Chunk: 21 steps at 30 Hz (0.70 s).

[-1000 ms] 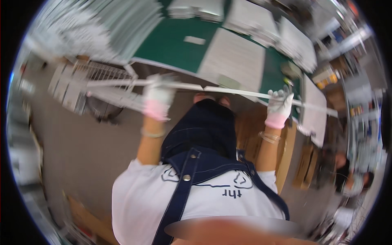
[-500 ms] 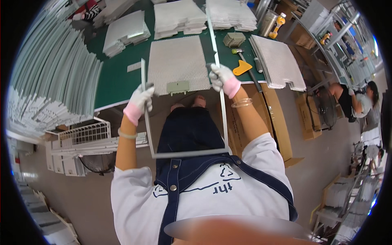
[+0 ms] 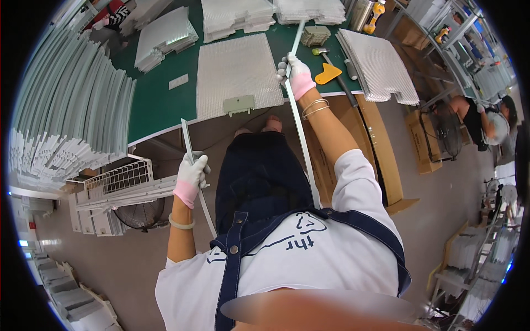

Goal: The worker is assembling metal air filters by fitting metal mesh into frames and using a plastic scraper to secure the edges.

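A thin silvery-white U-shaped metal frame (image 3: 302, 135) extends from my waist toward the workbench, its near crossbar out of sight at my apron. My left hand (image 3: 191, 174), in a white glove with a pink cuff, is closed around the left bar, short of the bench edge. Farther forward, my right hand (image 3: 293, 71), gloved alike, grips the longer right bar above the bench. Between the bars lies a mesh filter panel (image 3: 237, 66) on the bench. A grey-green plastic piece (image 3: 239, 105) rests at its near edge.
On the green bench (image 3: 157, 110) are stacked mesh panels (image 3: 378, 66), a mallet (image 3: 338, 77), a yellow scraper (image 3: 328, 73) and a bottle (image 3: 375, 16). Tall stacks of metal strips (image 3: 72, 105) stand at left. Below are a cardboard box (image 3: 381, 149) and fan (image 3: 441, 135). Other people work nearby.
My left hand has drawn back toward me with the left bar, while my right hand has moved forward. The frame is tilted and its crossbar has gone out of sight.
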Tool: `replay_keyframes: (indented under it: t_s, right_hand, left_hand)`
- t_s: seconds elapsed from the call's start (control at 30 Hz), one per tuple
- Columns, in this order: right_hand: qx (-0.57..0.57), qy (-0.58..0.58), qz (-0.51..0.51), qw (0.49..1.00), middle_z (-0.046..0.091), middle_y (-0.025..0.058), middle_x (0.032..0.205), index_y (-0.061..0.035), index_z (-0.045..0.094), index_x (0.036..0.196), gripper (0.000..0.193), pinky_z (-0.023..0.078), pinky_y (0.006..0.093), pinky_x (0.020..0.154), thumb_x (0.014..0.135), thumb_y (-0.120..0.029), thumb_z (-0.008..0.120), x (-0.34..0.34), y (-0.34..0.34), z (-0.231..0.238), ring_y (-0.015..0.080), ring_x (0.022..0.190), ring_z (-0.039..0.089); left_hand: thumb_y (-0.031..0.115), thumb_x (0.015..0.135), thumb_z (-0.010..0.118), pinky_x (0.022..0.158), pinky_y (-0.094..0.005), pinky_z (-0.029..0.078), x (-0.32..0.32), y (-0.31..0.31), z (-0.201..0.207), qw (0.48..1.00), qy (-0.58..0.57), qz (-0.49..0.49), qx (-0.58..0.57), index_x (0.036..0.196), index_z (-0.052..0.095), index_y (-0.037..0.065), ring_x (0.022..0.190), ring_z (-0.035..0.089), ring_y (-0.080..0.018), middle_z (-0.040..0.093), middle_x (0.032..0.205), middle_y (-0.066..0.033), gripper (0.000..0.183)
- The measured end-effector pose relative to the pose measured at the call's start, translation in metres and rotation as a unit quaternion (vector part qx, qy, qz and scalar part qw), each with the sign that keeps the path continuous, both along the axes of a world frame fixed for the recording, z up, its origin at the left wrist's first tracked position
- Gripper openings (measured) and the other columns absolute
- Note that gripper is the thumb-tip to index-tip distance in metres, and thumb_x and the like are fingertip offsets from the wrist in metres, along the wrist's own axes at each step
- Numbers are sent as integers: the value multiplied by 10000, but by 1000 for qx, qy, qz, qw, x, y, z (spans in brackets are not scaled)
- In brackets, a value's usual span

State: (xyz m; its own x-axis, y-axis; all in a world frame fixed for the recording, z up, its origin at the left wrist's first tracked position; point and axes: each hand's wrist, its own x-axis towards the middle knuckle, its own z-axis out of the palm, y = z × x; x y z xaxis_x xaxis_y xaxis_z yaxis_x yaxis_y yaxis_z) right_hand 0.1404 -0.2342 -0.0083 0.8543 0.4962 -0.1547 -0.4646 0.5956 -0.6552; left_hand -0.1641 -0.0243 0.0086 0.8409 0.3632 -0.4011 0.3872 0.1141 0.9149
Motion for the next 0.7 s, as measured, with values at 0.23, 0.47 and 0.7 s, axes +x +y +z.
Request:
replay_keyframes:
  t_s: [0.23,0.47,0.7]
  right_hand:
    - [-183,-101,-31,977,557,88,731,-26,459,976,235,434,257,428,917,-251,428,-56,-9,19,130,495,476]
    - [-346,-190,-9,919,592,74,766,42,369,1239,404,399,173,420,910,-193,377,-115,-30,17,56,503,472]
    - [-380,-202,-35,902,561,35,648,47,434,1208,391,401,190,447,888,-176,432,-110,-35,-2,57,480,467]
  left_hand:
    - [184,756,647,547,-337,470,10,9,-15,838,-71,118,528,1287,285,11,604,555,-245,559,977,-188,665]
    - [344,833,570,786,-320,471,94,-74,6,973,-31,-225,-28,1105,511,-36,854,597,-235,604,968,-149,471]
    - [252,845,558,707,-340,468,194,-138,-89,886,-111,88,-442,930,543,14,756,569,-213,585,860,-111,253]
